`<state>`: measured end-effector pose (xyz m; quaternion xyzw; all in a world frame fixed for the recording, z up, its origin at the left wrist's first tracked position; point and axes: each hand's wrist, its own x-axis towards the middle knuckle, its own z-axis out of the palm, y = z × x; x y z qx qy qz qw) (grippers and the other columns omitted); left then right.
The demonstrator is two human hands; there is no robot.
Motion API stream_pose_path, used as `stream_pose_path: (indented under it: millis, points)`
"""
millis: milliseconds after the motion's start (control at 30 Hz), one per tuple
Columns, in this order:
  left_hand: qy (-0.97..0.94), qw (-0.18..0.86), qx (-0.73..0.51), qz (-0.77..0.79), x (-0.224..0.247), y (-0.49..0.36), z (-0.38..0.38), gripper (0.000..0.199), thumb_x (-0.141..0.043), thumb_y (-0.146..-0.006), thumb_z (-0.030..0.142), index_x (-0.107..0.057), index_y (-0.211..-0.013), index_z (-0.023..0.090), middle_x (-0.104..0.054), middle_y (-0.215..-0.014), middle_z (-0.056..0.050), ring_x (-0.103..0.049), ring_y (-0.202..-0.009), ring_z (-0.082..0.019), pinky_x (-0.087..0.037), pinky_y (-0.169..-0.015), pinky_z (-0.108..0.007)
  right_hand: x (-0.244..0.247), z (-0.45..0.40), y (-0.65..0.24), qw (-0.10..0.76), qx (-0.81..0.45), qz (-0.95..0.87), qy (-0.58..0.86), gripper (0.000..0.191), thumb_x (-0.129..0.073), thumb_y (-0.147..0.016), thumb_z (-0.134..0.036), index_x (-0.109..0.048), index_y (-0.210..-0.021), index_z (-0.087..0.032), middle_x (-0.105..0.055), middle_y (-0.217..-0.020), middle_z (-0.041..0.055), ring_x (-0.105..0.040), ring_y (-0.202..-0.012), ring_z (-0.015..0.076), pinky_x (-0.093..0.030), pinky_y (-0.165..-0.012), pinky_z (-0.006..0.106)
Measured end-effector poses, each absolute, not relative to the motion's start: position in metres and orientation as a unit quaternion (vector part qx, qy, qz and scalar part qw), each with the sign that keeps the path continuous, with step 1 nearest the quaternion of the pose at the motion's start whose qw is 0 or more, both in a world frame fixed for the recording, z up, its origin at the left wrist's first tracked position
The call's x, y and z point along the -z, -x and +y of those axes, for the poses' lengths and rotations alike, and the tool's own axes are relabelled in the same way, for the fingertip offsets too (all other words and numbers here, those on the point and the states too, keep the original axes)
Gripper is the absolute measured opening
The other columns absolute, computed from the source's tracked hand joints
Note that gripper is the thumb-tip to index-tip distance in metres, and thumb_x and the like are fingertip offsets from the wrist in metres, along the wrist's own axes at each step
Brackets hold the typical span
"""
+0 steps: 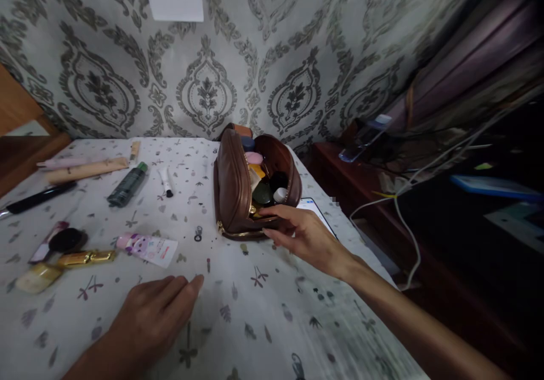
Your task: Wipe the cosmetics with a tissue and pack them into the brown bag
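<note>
A brown zippered bag [233, 184] stands unzipped on the patterned white cloth [238, 334]. Inside it are a pink item [254, 157], a dark round item [263, 194], a white-capped item [280, 195] and other small things. My right hand [308, 235] pinches the bag's front rim, one finger over the inside and the thumb outside. Lower left, my left hand [155, 312] rests on the cloth with its fingers curled together; nothing shows in it. Just beyond it lies a pink and white tube [148, 248].
Left on the cloth are a green-capped bottle [127, 186], small white tube [165, 182], beige tube [87, 170], black brush handle [40, 197], gold tube [86, 258] and pale brush [38, 278]. A phone [317, 210] lies behind my right hand. White cables [410, 221] hang at right.
</note>
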<state>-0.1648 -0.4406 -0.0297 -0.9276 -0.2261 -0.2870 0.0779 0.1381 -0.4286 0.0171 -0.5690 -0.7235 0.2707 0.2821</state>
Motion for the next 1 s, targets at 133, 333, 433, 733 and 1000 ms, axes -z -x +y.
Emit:
stream_pose_path:
  millis: [133, 333, 433, 733, 1000]
  points:
    - [0.924, 0.077, 0.292, -0.234, 0.032, 0.17, -0.443, 0.022, -0.039, -0.099, 0.01, -0.06, -0.105, 0.01, -0.069, -0.071, -0.002, -0.066, -0.055, -0.012, -0.05, -0.046, -0.024, -0.019, -0.43, -0.139, 0.289, -0.247, -0.717, 0.585, 0.032, -0.064, -0.089, -0.029, -0.067, -0.118, -0.015, -0.074, -0.1, 0.0088, -0.064, -0.062, 0.0125, -0.054, -0.057, 0.027]
    - [0.917, 0.097, 0.278, -0.27, 0.035, 0.178, -0.451, 0.021, -0.037, -0.1, 0.013, -0.057, -0.106, 0.013, -0.068, -0.069, 0.001, -0.065, -0.054, -0.012, -0.05, -0.048, -0.023, -0.026, -0.432, -0.129, 0.343, -0.177, -0.729, 0.565, 0.026, -0.065, -0.089, -0.036, -0.07, -0.108, -0.019, -0.074, -0.101, 0.0095, -0.065, -0.063, 0.0156, -0.053, -0.052, 0.028]
    - [0.915, 0.082, 0.262, -0.295, 0.036, 0.189, -0.45, 0.019, -0.039, -0.1, 0.013, -0.057, -0.105, 0.014, -0.068, -0.069, 0.001, -0.065, -0.056, -0.012, -0.049, -0.049, -0.023, -0.031, -0.437, -0.117, 0.395, -0.111, -0.737, 0.538, 0.017, -0.066, -0.089, -0.032, -0.07, -0.103, -0.023, -0.074, -0.098, 0.0073, -0.064, -0.061, 0.016, -0.05, -0.048, 0.027]
    - [0.864, 0.059, 0.271, -0.42, 0.048, 0.245, -0.437, 0.02, -0.043, -0.1, 0.019, -0.062, -0.105, 0.017, -0.073, -0.079, -0.002, -0.07, -0.067, -0.015, -0.051, -0.057, -0.024, -0.001, -0.453, -0.063, 0.432, -0.126, -0.799, 0.398, 0.007, -0.062, -0.092, -0.018, -0.068, -0.094, -0.022, -0.07, -0.076, 0.0005, -0.059, -0.052, 0.0096, -0.049, -0.048, 0.02]
    - [0.643, 0.076, 0.123, -0.752, 0.02, 0.312, -0.421, 0.041, -0.047, -0.098, 0.046, -0.059, -0.127, 0.02, -0.074, -0.103, -0.01, -0.072, -0.082, -0.027, -0.05, -0.067, -0.032, 0.035, -0.46, -0.019, 0.394, -0.285, -0.782, 0.389, 0.015, -0.056, -0.092, -0.02, -0.071, -0.091, -0.019, -0.067, -0.072, 0.002, -0.057, -0.052, 0.0093, -0.046, -0.047, 0.019]
